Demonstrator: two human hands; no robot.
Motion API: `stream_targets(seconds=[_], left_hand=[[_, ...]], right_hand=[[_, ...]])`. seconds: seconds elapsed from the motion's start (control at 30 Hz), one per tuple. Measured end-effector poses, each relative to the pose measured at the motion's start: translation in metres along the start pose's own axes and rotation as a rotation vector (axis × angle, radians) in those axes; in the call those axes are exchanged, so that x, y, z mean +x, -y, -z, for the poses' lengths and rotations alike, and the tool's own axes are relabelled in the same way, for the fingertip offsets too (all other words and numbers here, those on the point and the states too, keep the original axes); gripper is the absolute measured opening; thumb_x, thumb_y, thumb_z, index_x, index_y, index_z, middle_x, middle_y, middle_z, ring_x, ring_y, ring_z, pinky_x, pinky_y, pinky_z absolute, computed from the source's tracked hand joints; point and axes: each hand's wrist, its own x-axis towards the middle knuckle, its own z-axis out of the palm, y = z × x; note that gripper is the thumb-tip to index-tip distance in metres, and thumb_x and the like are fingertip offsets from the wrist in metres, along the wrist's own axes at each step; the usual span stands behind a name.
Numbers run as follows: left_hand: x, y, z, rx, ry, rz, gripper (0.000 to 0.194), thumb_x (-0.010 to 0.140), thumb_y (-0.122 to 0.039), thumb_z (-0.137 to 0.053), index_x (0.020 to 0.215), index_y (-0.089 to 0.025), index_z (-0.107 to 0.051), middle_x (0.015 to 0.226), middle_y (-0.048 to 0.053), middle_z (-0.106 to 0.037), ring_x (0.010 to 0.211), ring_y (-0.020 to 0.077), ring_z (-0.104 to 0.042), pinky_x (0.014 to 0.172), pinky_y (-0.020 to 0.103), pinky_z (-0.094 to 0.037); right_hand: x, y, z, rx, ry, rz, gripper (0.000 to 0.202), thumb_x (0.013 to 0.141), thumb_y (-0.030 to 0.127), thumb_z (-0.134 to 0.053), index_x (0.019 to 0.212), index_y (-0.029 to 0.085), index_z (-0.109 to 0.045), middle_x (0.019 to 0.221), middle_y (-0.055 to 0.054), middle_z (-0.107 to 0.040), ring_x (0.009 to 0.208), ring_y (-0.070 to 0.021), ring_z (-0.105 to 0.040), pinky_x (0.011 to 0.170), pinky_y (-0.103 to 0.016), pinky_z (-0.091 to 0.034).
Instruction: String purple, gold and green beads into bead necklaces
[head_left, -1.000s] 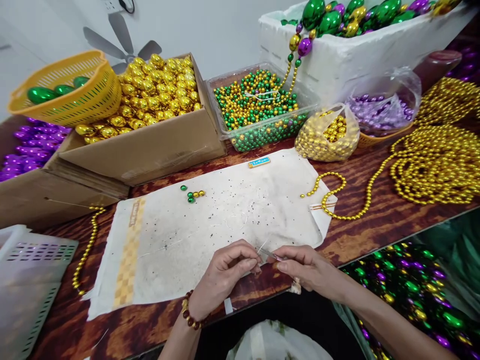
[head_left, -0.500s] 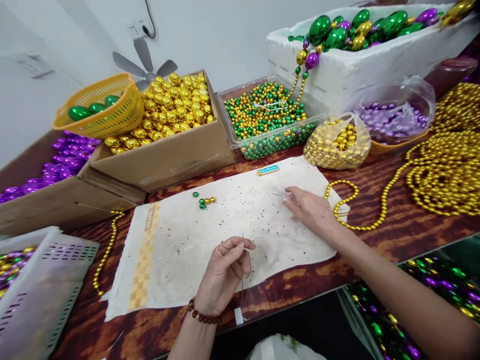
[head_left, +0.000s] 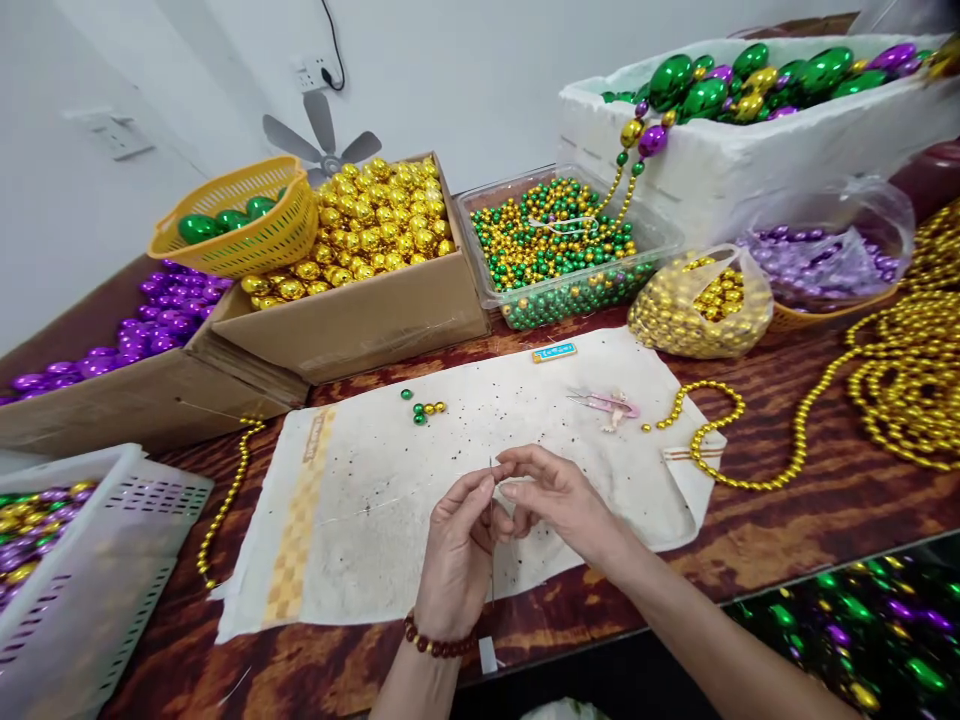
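Observation:
My left hand (head_left: 466,525) pinches a thin upright needle (head_left: 492,560) above the front part of the white cloth (head_left: 367,540). Against its fingertips, my right hand (head_left: 551,495) is closed at the needle's upper end; whatever it grips is too small to make out. Pink-handled thread snips (head_left: 611,403) lie on the cloth beyond my right hand. Toward the back left of the cloth are a few loose green beads (head_left: 419,413) and gold beads (head_left: 435,408). A blue and orange packet (head_left: 554,352) rests at the cloth's back edge.
Boxes of purple beads (head_left: 135,330) and gold beads (head_left: 382,215), a clear tub (head_left: 577,290), a bead bag (head_left: 697,310) and a foam box (head_left: 645,150) line the back. Gold strands (head_left: 802,420) lie right; a white basket (head_left: 82,570) stands left.
My right hand has let go of the snips, leaving them on the cloth, and has moved left to meet my left hand at the needle. The view has shifted slightly.

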Motion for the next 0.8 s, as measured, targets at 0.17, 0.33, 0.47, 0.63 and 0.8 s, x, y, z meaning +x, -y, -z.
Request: stream_targets(seconds=[0.17,0.33,0.47,0.63,0.8], left_hand=[[-0.007,-0.002,0.004,0.136,-0.021,-0.095,0.015,0.084,-0.024,-0.065,0.096,-0.016,-0.072,0.057,-0.001,-0.063,0.054,0.0081,-0.054,0.056,0.020,-0.044],[-0.010,-0.003,0.003,0.190,-0.018,-0.109,0.017,0.084,-0.025,-0.065,0.098,-0.017,-0.071,0.105,0.008,-0.070,0.058,0.0068,-0.057,0.056,0.021,-0.045],[-0.010,-0.006,0.009,0.188,-0.097,-0.129,0.018,0.080,-0.027,-0.069,0.095,-0.017,-0.070,0.112,0.007,-0.066,0.059,0.0064,-0.058,0.049,0.018,-0.042],[-0.017,-0.004,0.015,0.295,-0.083,-0.070,0.027,0.081,-0.031,-0.068,0.103,-0.015,-0.069,0.064,0.000,-0.058,0.049,0.0055,-0.046,0.041,0.016,-0.030],[-0.024,0.001,0.010,0.358,-0.060,-0.010,0.033,0.084,-0.034,-0.065,0.113,-0.018,-0.066,0.072,0.000,-0.058,0.049,0.0036,-0.043,0.041,0.017,-0.023]], right_hand=[[0.002,-0.013,-0.010,0.152,0.031,-0.014,0.021,0.085,0.033,-0.063,0.098,0.017,-0.062,0.060,0.003,-0.060,0.054,-0.0111,-0.058,0.056,-0.024,-0.045],[-0.003,-0.018,-0.006,0.045,-0.078,0.007,0.021,0.083,0.036,-0.065,0.081,0.015,-0.065,0.055,0.003,-0.057,0.050,-0.0101,-0.051,0.052,-0.024,-0.044],[-0.010,-0.016,-0.003,-0.083,-0.164,0.028,0.020,0.086,0.036,-0.062,0.079,0.017,-0.063,0.064,0.004,-0.053,0.047,-0.0079,-0.049,0.047,-0.022,-0.043],[-0.021,-0.014,-0.003,-0.195,-0.184,0.051,0.022,0.091,0.038,-0.056,0.084,0.019,-0.063,0.063,0.005,-0.047,0.045,-0.0064,-0.044,0.043,-0.020,-0.036],[-0.029,-0.013,-0.006,-0.249,-0.215,0.064,0.021,0.092,0.037,-0.056,0.083,0.020,-0.064,0.058,0.006,-0.041,0.046,-0.0063,-0.035,0.043,-0.020,-0.029]])
